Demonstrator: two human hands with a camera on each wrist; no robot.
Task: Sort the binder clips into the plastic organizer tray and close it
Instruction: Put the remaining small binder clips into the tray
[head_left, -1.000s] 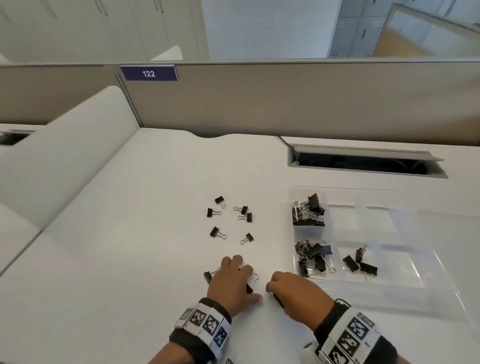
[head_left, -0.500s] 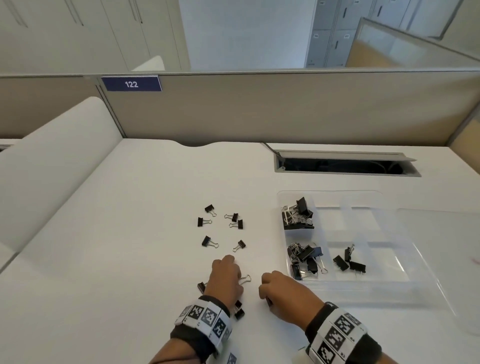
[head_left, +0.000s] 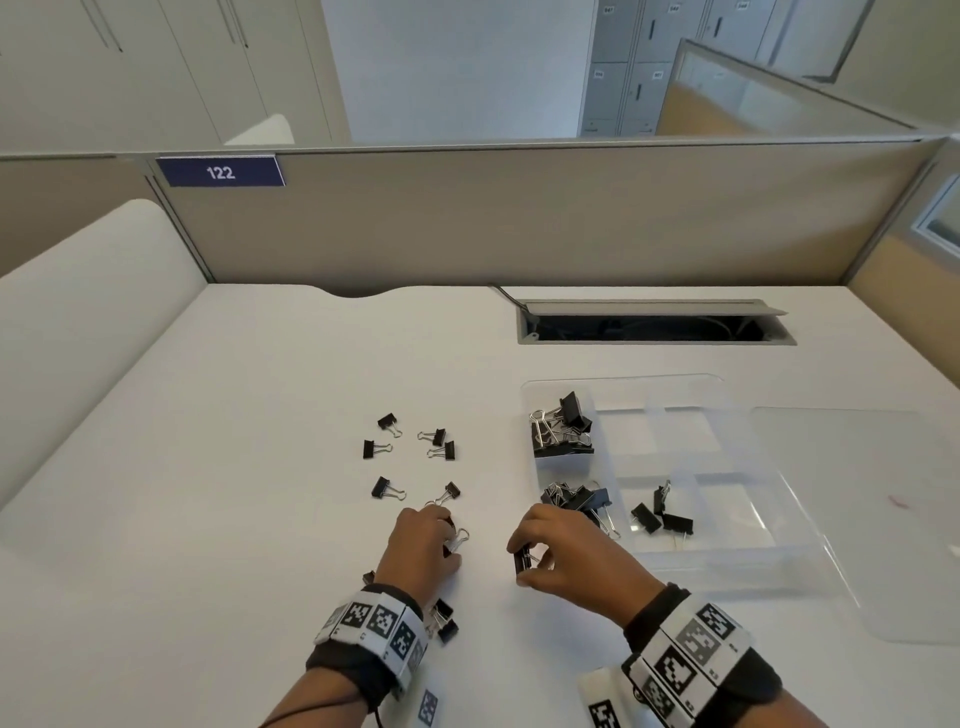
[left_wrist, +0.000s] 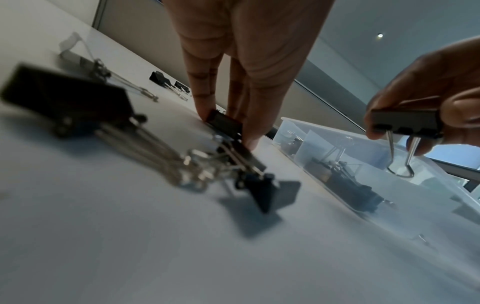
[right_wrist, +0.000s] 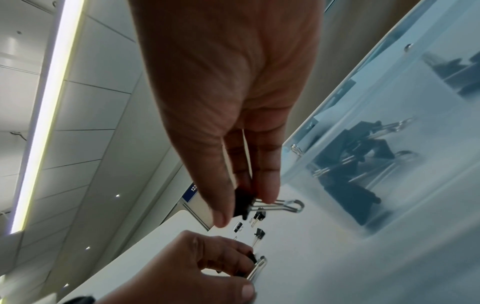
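My left hand (head_left: 448, 540) is down on the white desk and pinches a black binder clip (left_wrist: 224, 123) that lies there. My right hand (head_left: 522, 561) holds another black clip (right_wrist: 243, 202) just above the desk, its wire handles (right_wrist: 284, 205) pointing toward the tray. The clear organizer tray (head_left: 737, 558) stands open to the right of my hands. Its far-left compartment holds large clips (head_left: 563, 428), the near-left one holds medium clips (head_left: 579, 500), and the near-middle one holds three small clips (head_left: 661, 514).
Several small clips (head_left: 410, 460) lie scattered ahead of my left hand. Two or three more clips (head_left: 444, 621) lie beside my left wrist. The tray's clear lid (head_left: 857, 519) lies open flat to the right. An open cable slot (head_left: 649, 327) sits behind the tray.
My right hand has lifted its clip off the desk and moved slightly toward the tray. My left hand has reached forward and taken hold of a clip; clips now show beside its wrist.
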